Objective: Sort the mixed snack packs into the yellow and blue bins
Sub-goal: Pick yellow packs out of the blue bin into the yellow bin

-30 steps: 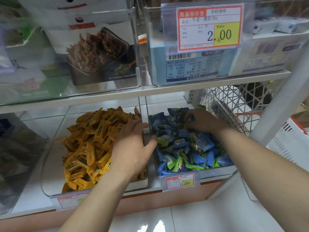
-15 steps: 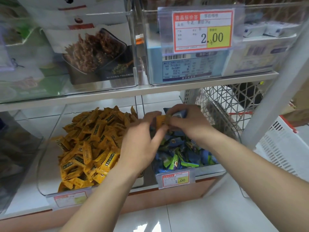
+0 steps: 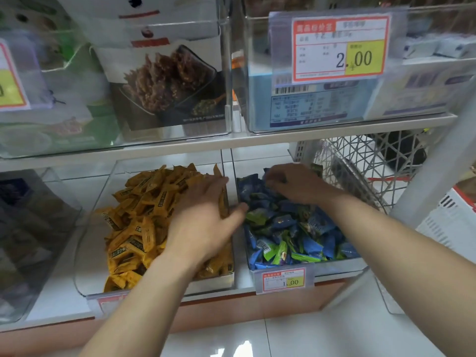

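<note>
Well along, judging by the top layers. In the yellow bin (image 3: pixel 87 235), nothing but yellow packs (image 3: pixel 144 222) on show, heaped toward the right and back, with bare floor at the left. In the blue bin (image 3: pixel 342 265), blue packs (image 3: pixel 313 244) mixed with green packs (image 3: pixel 279 252); no yellow visible on that surface. Unclear whether to count the green as strays, with only two colours named in the task. Anything buried lower down: hidden.

Left hand (image 3: pixel 203 220) over the right side of the yellow bin, palm down, fingers straight and spread, resting on the yellow packs, thumb reaching toward the blue bin. Flat and relaxed, gripping nothing visible. One yellow pack on edge against the bin wall just beside the forefinger; touching or apart, impossible to tell.

Right hand (image 3: pixel 301 185) deep at the back of the blue bin, fingers curled down into the blue packs. Pinching a pack or merely raking through: cannot tell, the fingertips being sunk among wrappers. A dark pack (image 3: pixel 316 169) poking up just behind the knuckles.

Probably a check of the blue pile for stray yellows. Left to do, on this evidence: turning over the deeper blue layers, settling the green question, and possibly the same search through the yellow heap.
</note>
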A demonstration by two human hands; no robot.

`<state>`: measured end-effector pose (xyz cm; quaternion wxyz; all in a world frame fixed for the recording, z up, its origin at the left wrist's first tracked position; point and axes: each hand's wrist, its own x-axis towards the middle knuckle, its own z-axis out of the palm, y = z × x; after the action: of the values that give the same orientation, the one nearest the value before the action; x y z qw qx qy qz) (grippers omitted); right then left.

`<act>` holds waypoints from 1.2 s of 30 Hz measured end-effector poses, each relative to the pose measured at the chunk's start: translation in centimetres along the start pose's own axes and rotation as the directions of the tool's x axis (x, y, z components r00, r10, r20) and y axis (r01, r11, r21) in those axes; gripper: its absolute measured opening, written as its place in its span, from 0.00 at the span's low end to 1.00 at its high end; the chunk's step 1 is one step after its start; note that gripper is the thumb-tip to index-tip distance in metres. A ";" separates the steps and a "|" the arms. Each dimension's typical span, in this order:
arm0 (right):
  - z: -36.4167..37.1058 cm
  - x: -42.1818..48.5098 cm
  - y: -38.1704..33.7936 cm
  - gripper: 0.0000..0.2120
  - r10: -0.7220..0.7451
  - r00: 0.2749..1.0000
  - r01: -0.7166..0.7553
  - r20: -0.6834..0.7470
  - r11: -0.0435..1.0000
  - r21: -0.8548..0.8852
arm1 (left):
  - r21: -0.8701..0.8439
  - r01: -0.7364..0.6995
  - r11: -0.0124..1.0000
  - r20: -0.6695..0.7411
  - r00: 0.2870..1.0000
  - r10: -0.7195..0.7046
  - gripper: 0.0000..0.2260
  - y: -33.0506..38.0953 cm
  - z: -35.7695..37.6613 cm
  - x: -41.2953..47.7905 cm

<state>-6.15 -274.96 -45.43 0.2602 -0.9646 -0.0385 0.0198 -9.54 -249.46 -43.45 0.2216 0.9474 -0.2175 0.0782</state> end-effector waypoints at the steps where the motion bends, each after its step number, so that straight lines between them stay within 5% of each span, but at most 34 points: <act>1: 0.6 0.9 -0.5 0.17 -0.018 0.993 0.023 0.116 0.999 -0.039 | 0.003 0.009 1.000 0.058 0.998 -0.010 0.35 0.2 0.4 -0.2; 4: 1.3 2.8 -0.4 0.17 0.004 0.954 0.075 0.301 0.965 -0.250 | 0.016 0.013 1.000 0.072 0.997 -0.014 0.40 0.0 1.0 -0.6; 8: -0.5 2.0 2.2 0.18 0.119 0.949 0.023 0.293 0.899 -0.438 | -0.019 0.010 1.000 0.075 0.997 -0.008 0.37 -0.8 1.3 -0.4; 12: -2.1 1.0 2.7 0.10 0.154 0.932 0.005 0.328 0.899 -0.438 | -0.021 0.004 1.000 0.067 0.998 -0.003 0.36 -1.0 1.5 -0.4; 14: -2.2 1.8 2.2 0.08 0.100 0.975 0.003 0.197 0.886 -0.464 | -0.015 0.001 1.000 0.065 0.998 0.000 0.36 -1.0 1.5 -0.3; 17: -0.8 3.4 0.3 0.09 -0.018 1.000 0.024 0.024 0.956 -0.293 | -0.014 0.002 1.000 0.061 0.998 -0.001 0.36 -1.0 1.5 -0.3; 20: 1.9 5.2 -0.5 0.14 0.120 0.979 -0.074 0.166 0.962 -0.263 | -0.013 0.003 1.000 0.051 0.999 -0.003 0.35 -0.9 1.6 -0.4; 27: 4.1 6.4 0.0 0.15 0.257 0.955 -0.198 0.148 0.924 -0.327 | -0.013 0.002 1.000 0.037 0.999 -0.001 0.35 -0.9 2.0 -0.3; 31: 3.5 5.6 0.6 0.13 0.241 0.927 -0.206 0.288 0.968 -0.146 | -0.021 -0.001 1.000 0.031 1.000 0.001 0.35 -1.0 2.1 -0.4; 36: 3.4 4.9 0.4 0.11 0.228 0.926 -0.251 0.301 0.967 0.040 | -0.013 0.003 1.000 0.023 1.000 -0.002 0.36 -0.8 2.0 -0.5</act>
<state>-1.45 -273.21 -48.72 0.2847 -0.9374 0.0421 0.1960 -9.55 -249.52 -45.68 0.2255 0.9470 -0.2193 0.0655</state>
